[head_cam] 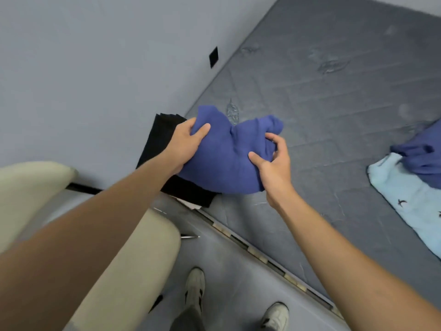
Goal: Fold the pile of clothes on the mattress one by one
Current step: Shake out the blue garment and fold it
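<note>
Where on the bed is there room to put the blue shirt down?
The mattress is bare in its wide middle, between the blue shirt held in both hands and the light blue cloth at the right edge. It is crowded at the near left corner, where black folded clothes lie beside the wall.

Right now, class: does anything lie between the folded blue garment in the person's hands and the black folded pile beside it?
Nothing visible does. The left hand and right hand hold the blue garment, whose left edge already overlaps the black folded pile at the mattress corner.
</note>
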Available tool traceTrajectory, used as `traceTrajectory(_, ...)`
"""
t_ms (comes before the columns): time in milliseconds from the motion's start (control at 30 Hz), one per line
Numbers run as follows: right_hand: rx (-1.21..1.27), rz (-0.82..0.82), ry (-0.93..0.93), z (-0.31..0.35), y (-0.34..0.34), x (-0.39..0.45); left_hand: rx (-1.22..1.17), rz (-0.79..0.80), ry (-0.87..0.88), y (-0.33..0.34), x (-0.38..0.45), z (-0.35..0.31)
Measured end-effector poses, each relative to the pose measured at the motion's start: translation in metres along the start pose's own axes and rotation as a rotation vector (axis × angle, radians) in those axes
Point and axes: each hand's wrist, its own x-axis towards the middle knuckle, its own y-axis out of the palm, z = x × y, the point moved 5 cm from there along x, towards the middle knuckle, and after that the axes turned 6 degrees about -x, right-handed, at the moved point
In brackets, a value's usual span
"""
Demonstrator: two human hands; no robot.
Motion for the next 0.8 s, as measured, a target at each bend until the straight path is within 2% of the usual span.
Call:
traceTrajectory(100,-0.024,0.024,-0.017,0.002,0.061,0.005,0.036,-0.04,0.016,-0.062,0.017,0.011)
traceTrajectory(233,-0.09,-0.059,-0.008,-0.025,0.12,0.013,0.112,-0.073,0.013,-0.121,0.051,0.04)
traceTrajectory(300,-0.227,-0.121,0.102,-0.058,0.136,0.01,0.308,-0.084,-0.025,-0.14,0.066,0.069)
traceTrajectory(367,-0.493,-0.147,0.225,-0.092,0.142,-0.001,0.689,-0.118,-0.059,-0.151,0.069,0.1)
traceTrajectory(433,-0.694,-0.147,0.19,-0.111,0.143,-0.01,0.929,-0.151,0.043,-0.149,0.06,0.117)
traceTrajectory(500,-0.797,-0.148,0.093,-0.114,0.145,-0.015,1.015,-0.108,0.202,-0.136,0.048,0.124)
traceTrajectory(633,-0.943,-0.092,-0.052,-0.105,0.147,-0.008,1.024,0.049,0.353,-0.099,0.033,0.126)
traceTrajectory(800,-1.007,-0.055,-0.149,-0.092,0.119,0.014,1.034,0.136,0.439,-0.042,0.03,0.113)
